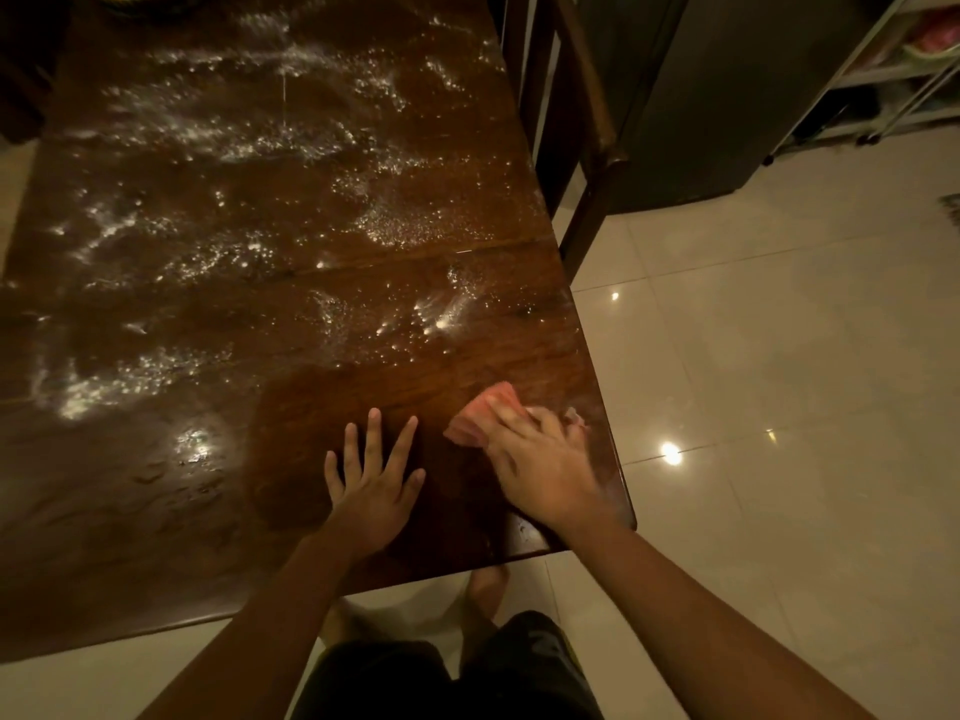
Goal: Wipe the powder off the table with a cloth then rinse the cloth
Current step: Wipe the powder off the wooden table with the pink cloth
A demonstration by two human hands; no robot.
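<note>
One pink cloth (480, 414) under right hand (543, 462) (blurred), left hand (375, 483) flat — powdered table (197, 511)

Right hand (540, 462) motion-blurred, cloth (480, 415) partly hidden under it, table (363, 392) cut off left and top

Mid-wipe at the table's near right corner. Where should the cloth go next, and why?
Probably sweep the right hand and its pink cloth away from you into the nearest white powder: the table around both hands looks wiped, the left hand rests flat, and powder covers much beyond.
</note>
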